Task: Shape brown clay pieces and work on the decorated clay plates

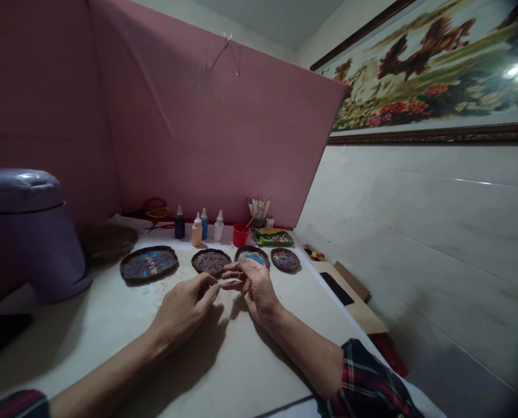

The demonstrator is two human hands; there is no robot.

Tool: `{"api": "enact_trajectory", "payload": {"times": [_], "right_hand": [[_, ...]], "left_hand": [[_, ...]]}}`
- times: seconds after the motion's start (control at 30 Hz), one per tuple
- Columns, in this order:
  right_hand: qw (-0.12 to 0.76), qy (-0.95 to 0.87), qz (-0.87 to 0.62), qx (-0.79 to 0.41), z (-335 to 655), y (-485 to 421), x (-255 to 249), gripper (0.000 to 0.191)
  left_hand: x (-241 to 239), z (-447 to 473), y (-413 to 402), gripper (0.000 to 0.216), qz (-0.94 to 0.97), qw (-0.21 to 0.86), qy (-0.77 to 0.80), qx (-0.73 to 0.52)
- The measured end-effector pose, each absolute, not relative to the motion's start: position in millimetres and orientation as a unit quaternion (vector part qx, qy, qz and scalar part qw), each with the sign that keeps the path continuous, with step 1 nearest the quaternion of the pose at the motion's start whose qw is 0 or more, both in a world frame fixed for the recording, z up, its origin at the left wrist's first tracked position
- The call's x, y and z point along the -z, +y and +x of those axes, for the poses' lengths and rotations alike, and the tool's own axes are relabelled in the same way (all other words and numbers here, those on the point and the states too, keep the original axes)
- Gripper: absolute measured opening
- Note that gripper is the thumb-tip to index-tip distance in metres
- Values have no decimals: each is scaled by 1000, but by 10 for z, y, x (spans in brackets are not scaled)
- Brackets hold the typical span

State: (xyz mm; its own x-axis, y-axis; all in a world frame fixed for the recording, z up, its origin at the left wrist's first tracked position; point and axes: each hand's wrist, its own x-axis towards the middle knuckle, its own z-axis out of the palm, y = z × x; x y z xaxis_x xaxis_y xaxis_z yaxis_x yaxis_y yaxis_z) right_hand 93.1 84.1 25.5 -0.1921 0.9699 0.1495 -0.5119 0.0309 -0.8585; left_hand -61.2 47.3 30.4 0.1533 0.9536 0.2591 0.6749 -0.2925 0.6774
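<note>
My left hand (184,307) is closed above the white table (189,371), thumb and forefinger pinched together. Whatever lies in that pinch is too small to make out. Close against its fingertips is my right hand (259,290), palm turned inward and fingers loosely curled around something hidden or too thin to name. Just behind the hands stand a brown wavy-edged disc with purple patches (211,262) and a similar disc with a bright blue area (259,256), which the right hand partly covers. A larger blue-streaked disc (149,264) lies left, a smaller one (285,259) right.
Behind the discs stand several dropper bottles (197,231), a red cup (241,235) with a brush and a green packet (274,237). Scissors (158,226) lie back left. A purple bin (45,244) stands left. The table's right edge runs beside a tiled wall (437,232).
</note>
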Motion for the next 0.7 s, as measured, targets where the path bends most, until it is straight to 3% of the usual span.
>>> {"api": "enact_trajectory", "payload": {"times": [0.37, 0.7], "right_hand": [[518, -510, -290, -623, 937, 818, -198, 33], [539, -480, -285, -631, 914, 802, -243, 31]], "left_hand": [[-241, -609, 524, 25, 724, 256, 495, -408], [-282, -588, 491, 23, 718, 286, 480, -416]]}}
